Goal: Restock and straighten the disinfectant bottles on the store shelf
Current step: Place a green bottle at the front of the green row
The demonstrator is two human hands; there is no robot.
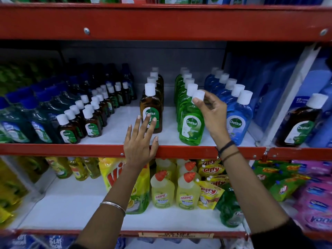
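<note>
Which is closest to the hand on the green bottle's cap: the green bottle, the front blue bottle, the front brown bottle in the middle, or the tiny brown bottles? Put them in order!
From the right hand:
1. Green Dettol bottle: its cap is in the fingers.
2. Front blue Dettol bottle: just to the right.
3. Front brown Dettol bottle: to the left, across the gap.
4. Small brown Dettol bottles: farthest left.

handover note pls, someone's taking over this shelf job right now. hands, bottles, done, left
Right hand: fingers pinching the white cap of the front green bottle, which stands at the shelf's front edge.
Left hand: open, holding nothing, fingers spread in front of the front brown bottle, thumb by the red shelf lip.
Done: brown, green and blue rows stand in files.
Left: brown row sits back from the lip with bare shelf around it; pull forward, fill.
</note>
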